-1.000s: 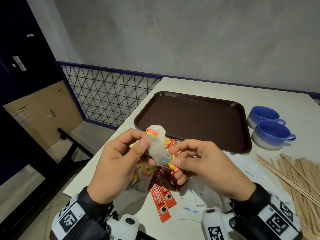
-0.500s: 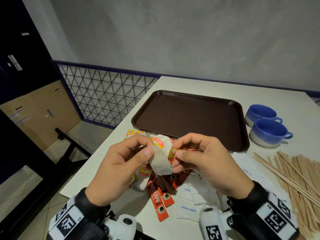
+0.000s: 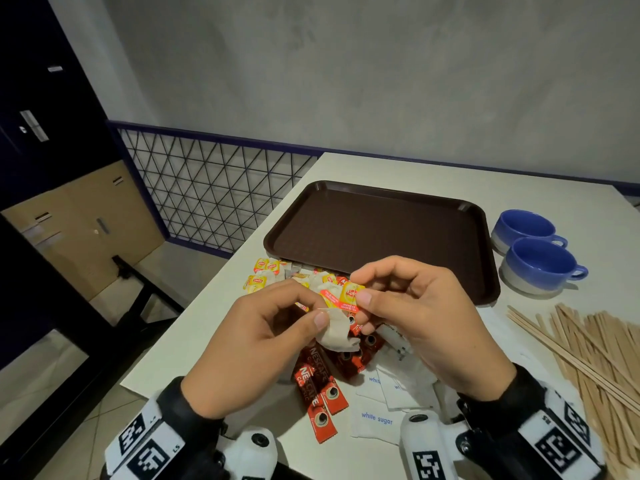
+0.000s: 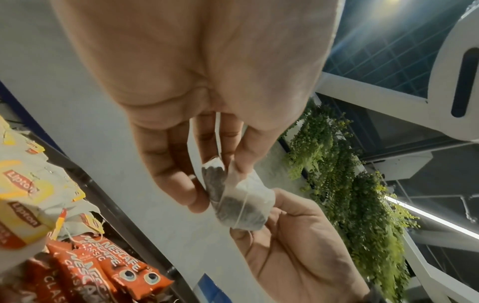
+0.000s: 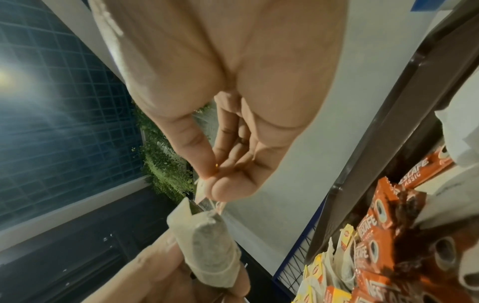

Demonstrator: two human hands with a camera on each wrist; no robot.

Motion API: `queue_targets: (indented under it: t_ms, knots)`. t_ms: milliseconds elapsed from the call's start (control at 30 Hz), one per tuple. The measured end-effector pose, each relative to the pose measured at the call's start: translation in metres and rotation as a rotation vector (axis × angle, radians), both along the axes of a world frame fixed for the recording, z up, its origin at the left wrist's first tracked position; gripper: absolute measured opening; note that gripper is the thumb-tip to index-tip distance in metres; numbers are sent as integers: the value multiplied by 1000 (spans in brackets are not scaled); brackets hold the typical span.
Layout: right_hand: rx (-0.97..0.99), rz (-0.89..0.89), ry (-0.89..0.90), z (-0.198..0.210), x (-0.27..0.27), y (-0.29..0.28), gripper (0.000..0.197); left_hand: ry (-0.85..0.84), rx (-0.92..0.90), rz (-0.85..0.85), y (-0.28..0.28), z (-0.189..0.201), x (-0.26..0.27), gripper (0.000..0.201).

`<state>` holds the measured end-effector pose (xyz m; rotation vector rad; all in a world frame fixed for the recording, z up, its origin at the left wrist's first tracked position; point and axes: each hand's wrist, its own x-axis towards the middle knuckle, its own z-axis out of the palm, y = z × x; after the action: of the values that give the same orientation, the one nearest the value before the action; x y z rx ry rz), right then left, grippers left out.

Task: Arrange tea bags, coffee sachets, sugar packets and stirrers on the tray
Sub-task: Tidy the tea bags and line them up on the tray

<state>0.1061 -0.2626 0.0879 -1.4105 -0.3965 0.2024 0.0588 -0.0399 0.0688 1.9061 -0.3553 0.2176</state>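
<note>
White table top [image 3: 398,174] spreads under and beyond both hands, its left edge running past the left wrist. Beyond the hands on that table lies the brown tray [image 3: 485,258], its near rim just behind the knuckles, and nothing lies on the part of it that shows. To the right of the right hand a loose spread of wooden stirrers [image 3: 588,344] fans over the table, and farther off on that side, beside the tray's right rim, two blue cups [image 3: 536,261] stand touching one another. Below and between the hands sits a heap of red coffee sachets [image 3: 318,389], with white sugar packets [image 3: 375,419] lying under the right wrist and palm. Just beyond the left hand's fingertips, against the tray's near rim, a cluster of spare tea bags [image 3: 266,271] with yellow labels rests on the table. The left hand [image 3: 256,348] is raised above the heap with its fingers curled in, thumb and forefinger pinching the upper edge of one tea bag [image 3: 337,332], which hangs down between the two hands; the wrist views show dark leaf inside the paper and the string wrapped round it. The right hand [image 3: 426,327], also lifted, has its thumb and forefinger closed on that bag's yellow and red tag [image 3: 348,294], the other fingers folded loosely beneath.
</note>
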Motion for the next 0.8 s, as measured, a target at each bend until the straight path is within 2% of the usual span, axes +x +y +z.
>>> queue_targets:
  t_ms: [200,333,467,633,800]
  knots:
    - [-71,-36,-74,2,-4,2,15,-72,127,30,-5,2,0,15]
    - [-105,-62,-171,2,-4,2,16,-92,118,129,-8,4,0,13]
    - [-193,-70,-218,2,-8,5,18,-97,112,142,-10,5,0,12]
    - [-210,-105,-221,3,-7,4,18,-76,162,129,-10,6,-2,10]
    - [-121,-110,-135,3,-5,3,18,-69,226,129,-12,6,-2,12]
